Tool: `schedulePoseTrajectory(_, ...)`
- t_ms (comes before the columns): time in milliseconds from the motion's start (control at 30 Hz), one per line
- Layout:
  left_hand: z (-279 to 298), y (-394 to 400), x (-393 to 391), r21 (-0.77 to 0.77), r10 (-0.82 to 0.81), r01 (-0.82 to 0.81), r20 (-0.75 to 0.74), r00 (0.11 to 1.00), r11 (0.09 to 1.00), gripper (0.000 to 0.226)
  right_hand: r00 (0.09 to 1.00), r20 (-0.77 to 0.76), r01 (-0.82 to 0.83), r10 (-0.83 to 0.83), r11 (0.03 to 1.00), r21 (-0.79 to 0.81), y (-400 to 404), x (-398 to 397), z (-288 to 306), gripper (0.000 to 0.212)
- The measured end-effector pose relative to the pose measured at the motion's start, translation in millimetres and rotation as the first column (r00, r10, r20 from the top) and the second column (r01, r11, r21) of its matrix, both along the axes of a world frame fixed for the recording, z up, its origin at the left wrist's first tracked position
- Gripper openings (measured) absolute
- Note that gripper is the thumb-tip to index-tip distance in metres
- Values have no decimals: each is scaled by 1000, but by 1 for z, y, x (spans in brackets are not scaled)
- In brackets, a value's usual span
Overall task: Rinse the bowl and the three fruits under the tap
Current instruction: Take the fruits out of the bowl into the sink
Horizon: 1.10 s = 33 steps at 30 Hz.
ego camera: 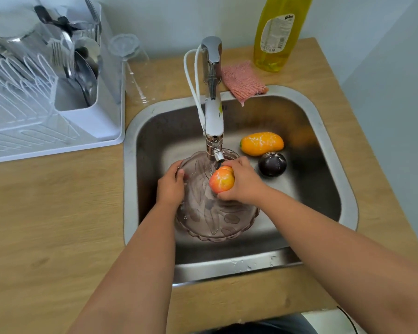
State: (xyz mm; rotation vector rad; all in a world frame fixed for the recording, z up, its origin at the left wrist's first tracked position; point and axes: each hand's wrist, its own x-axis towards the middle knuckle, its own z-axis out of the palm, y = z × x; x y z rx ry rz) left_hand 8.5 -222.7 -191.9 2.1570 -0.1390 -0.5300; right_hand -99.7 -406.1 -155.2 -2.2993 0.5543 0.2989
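Under the tap (218, 157) at frame centre, our right hand (242, 182) grips the wet, likely slippery peach (221, 181) around its middle, while our left hand (170, 186) holds the fragile-looking glass bowl (212, 220) by its rim.

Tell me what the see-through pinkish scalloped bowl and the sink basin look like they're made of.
The see-through pinkish scalloped bowl looks like tinted glass or clear plastic: the sink floor shows through its moulded leaf pattern, and the picture cannot settle which. The grey sink basin looks like brushed stainless steel, with a dull metallic sheen and soft reflections.
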Motion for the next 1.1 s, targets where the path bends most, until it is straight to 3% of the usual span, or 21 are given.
schedulePoseTrajectory(167,-2,0,1,17,2,-2,11,1000,1000,35,992,52,117,-119,993,27,-28,-42,28,94)
schedulePoseTrajectory(333,-3,-3,3,32,-6,5,31,1000,999,34,978,-61,198,-201,978,-60,-59,-83,42,96)
schedulePoseTrajectory(667,-4,-2,2,96,14,-17,41,999,995,35,935,-259,217,-241,969,-118,-64,-101,25,100)
schedulePoseTrajectory(867,-5,-2,0,88,36,-32,-43,998,996,33,914,-291,252,-282,958,-137,-67,-93,19,101)
schedulePoseTrajectory(1100,1,2,-4,94,38,-34,-41,998,995,29,916,-294,244,-272,961,-130,-64,-94,22,106)
